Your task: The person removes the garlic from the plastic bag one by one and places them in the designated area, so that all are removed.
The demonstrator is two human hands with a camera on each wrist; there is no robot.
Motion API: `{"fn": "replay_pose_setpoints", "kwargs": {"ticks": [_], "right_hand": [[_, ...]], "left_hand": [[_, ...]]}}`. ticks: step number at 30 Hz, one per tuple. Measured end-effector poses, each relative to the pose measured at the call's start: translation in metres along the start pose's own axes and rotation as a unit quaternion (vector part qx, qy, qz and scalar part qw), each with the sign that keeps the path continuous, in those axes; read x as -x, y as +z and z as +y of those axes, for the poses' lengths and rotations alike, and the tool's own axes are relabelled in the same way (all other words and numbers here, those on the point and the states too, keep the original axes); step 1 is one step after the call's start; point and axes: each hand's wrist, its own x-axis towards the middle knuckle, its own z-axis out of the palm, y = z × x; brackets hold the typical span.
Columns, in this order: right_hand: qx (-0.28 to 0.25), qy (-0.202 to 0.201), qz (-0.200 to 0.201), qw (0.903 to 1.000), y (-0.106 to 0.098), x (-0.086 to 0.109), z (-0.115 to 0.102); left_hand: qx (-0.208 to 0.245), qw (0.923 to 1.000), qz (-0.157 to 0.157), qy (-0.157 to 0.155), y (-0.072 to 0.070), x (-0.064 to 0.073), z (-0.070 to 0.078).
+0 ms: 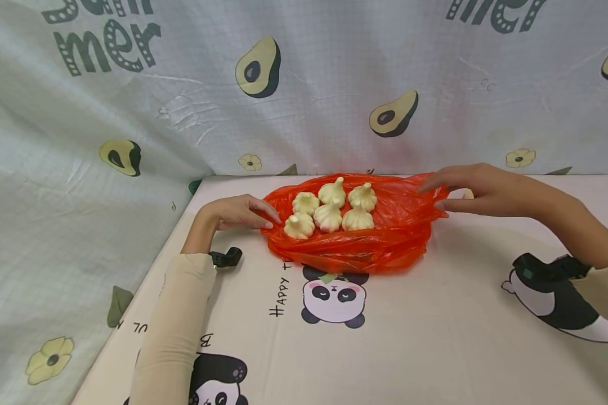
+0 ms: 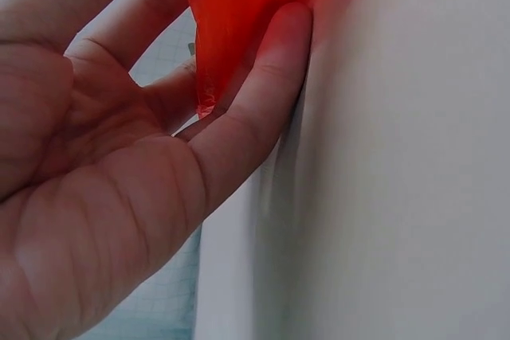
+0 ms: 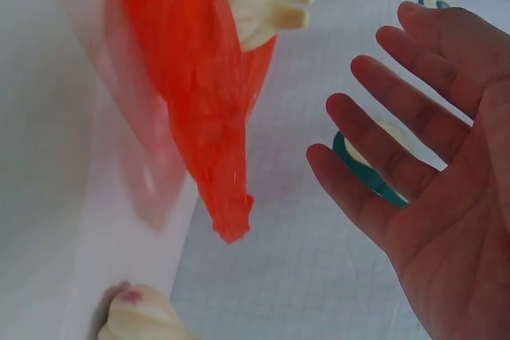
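Several pale garlic bulbs [image 1: 328,216] sit grouped toward the left inside a thin red plastic bag [image 1: 349,256], spread wide on the table. At the bag's left edge is my left hand [image 1: 235,212], its thumb [image 2: 275,61] against the red film in the left wrist view and its other fingers loosely bent, with no clear pinch. My right hand [image 1: 496,188] hovers by the bag's right edge. The right wrist view shows its fingers straight and spread, apart from the bag's hanging corner [image 3: 231,216]. Another garlic bulb [image 3: 143,316] lies outside the bag, mostly hidden behind the right hand in the head view.
A light tablecloth [image 1: 410,349] with panda prints covers the table. Behind and to the left hangs a pale curtain [image 1: 324,112] printed with avocados. Dark wrist cameras are strapped at both sleeves.
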Motion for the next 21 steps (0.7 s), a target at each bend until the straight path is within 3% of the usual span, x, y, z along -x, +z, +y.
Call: {"fn": "replay_pose_setpoints", "kwargs": {"ticks": [10, 15, 21], "right_hand": [[-0.007, -0.020, -0.007, 0.9997, 0.009, -0.014, -0.015], [-0.002, -0.041, 0.005, 0.9991, 0.017, -0.018, -0.015], [-0.012, -0.036, -0.004, 0.9993, 0.029, -0.021, -0.013]], "left_hand": [[-0.006, 1.0000, -0.003, 0.002, -0.001, 0.002, 0.002], [-0.007, 0.9999, -0.009, 0.003, -0.002, 0.000, 0.001], [-0.008, 0.9999, -0.012, -0.004, 0.001, -0.003, 0.000]]}}
